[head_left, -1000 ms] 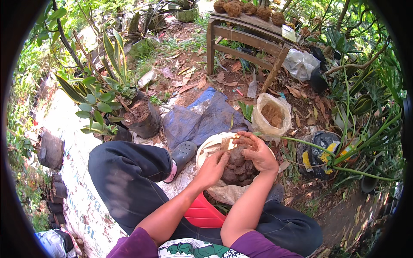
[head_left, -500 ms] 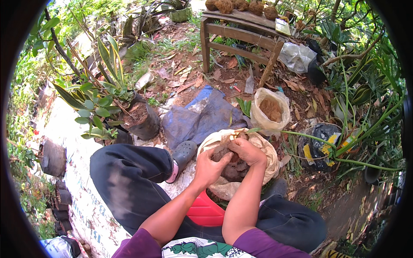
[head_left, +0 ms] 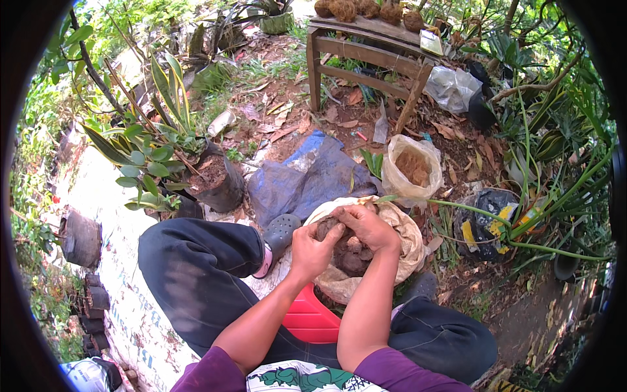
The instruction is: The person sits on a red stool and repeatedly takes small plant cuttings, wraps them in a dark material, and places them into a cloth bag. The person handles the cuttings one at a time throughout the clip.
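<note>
Both my hands are over an open cream sack (head_left: 413,247) with its rim rolled down, set between my legs. My left hand (head_left: 311,248) grips a rounded clump of brown soil (head_left: 326,227) from the near left side, thumb on top. From the right, my right hand (head_left: 369,226) presses its fingers against the same clump, and part of it is hidden behind them. Inside the sack lie more dark brown clumps (head_left: 353,261), below my right wrist.
A clear plastic bag of brown fibre (head_left: 413,166) stands beyond the sack. Fibre balls (head_left: 343,10) line a wooden bench (head_left: 366,52). A potted plant (head_left: 215,179) stands left, near a blue-grey sheet (head_left: 297,179). Under me is a red seat (head_left: 312,319). Long green stems (head_left: 473,208) reach in from the right.
My hands have shifted slightly up and left with the clump, and my right fingers now lie further over it. More of the clumps in the sack show.
</note>
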